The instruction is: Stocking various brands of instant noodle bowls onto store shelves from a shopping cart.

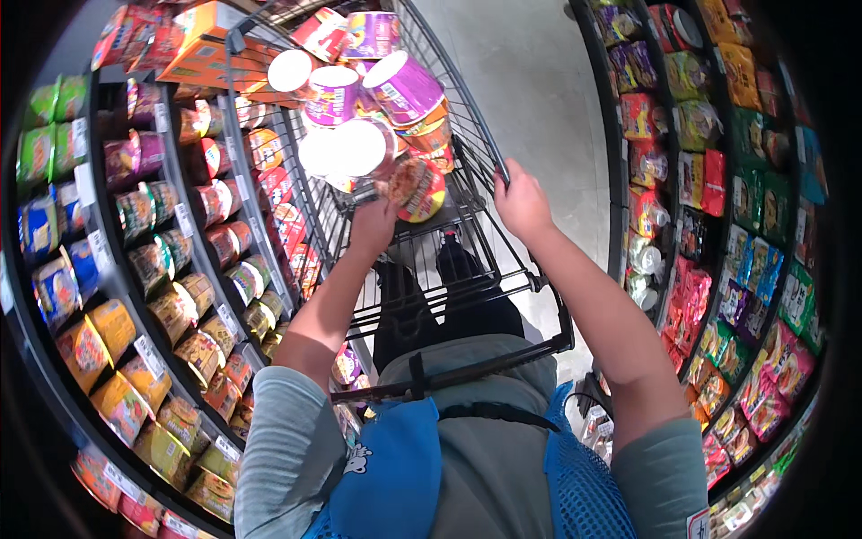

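Observation:
My left hand [373,225] reaches into the shopping cart, its fingers closed at the edge of a round instant noodle bowl [425,199] with a red, yellow and brown lid. The bowl is tilted, lid facing up toward me. Out at the side, my right hand [523,202] is wrapped round the dark rail of the cart [480,121]. Beyond my left hand, several instant noodle cups lie heaped in the basket. Among them are a purple cup [406,88] on its side and a cup with a white lid [361,146], washed out by glare.
Shelves of noodle cups and bowls [184,301] rise close on the left. Bagged noodles fill the shelves [691,180] on the right. An orange carton [211,49] sits at the far left, beside the cart. Grey floor [530,72] runs between cart and right shelves.

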### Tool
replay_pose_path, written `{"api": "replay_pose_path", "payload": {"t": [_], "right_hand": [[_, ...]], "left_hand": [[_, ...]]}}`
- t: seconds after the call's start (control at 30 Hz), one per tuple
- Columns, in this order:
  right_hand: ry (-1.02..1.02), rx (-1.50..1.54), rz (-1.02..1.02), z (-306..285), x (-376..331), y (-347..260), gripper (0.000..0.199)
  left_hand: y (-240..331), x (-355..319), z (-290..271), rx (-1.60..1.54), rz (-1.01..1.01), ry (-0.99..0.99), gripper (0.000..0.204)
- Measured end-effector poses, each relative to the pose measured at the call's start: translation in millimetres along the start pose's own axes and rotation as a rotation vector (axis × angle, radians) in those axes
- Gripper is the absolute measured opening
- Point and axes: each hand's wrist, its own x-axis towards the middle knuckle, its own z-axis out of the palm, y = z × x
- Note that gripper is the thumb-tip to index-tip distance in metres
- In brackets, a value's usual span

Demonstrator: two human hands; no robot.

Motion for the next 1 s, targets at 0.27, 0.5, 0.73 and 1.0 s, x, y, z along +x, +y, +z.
{"api": "replay_pose_path", "payload": {"t": [0.27,0.5,0.73,1.0], "right_hand": [[0.371,-0.080,-0.388,0,11,58,0.055],[-0.488,0.612,-0.943,-31,-103,-200,0.113],[-1.033,0.463,-1.507,-42,-246,-386,0.147],[-1.208,0.964,-1.278,12,-367,-566,0.103]], "left_hand": [[55,-102,-37,0.176,0.477,0.473,0.012],[109,-294,-185,-0.790,0.093,0.480,0.029],[85,-481,-276,-1.047,-0.114,0.741,0.036],[65,-643,-327,-1.044,0.424,1.322,0.049]]}}
